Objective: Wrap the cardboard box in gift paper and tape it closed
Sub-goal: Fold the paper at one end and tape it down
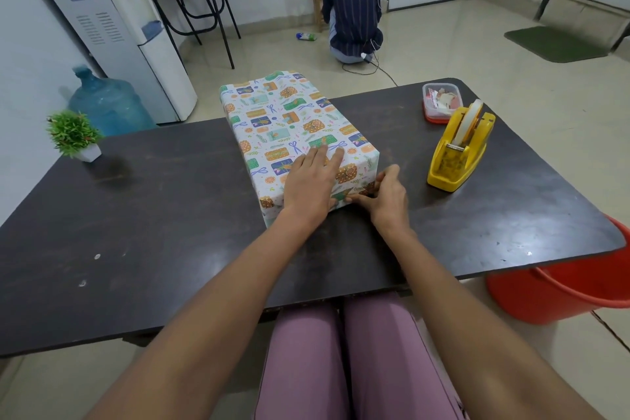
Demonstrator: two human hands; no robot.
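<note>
Head view: the fingers (335,155) of the left hand (308,186) are stretched out flat and lie on top of the box (289,119), near its front end, so this hand is open and presses down, holding nothing. The right hand (387,194) is at the front right corner of the box. Its thumb and fingers pinch a small fold of the paper (347,196) at the end face, low, close to the worktop (163,215).

The box is long and flat and it is covered by gift paper with a pattern of small presents, ribbons and oranges in green, blue and orange colours. It lies in the middle of the dark worktop, with the long side pointing away from the person, and its far end goes a little over the far edge.

To the right of the box, apart from it, stands a yellow tape dispenser (458,152) with a roll of tape in it. Behind the dispenser there is a small clear container (439,102) with a red base. At the far left of the worktop stands a small green plant (75,135) in a white pot. A red bucket (566,286) is on the floor, beside the right front corner of the worktop.
</note>
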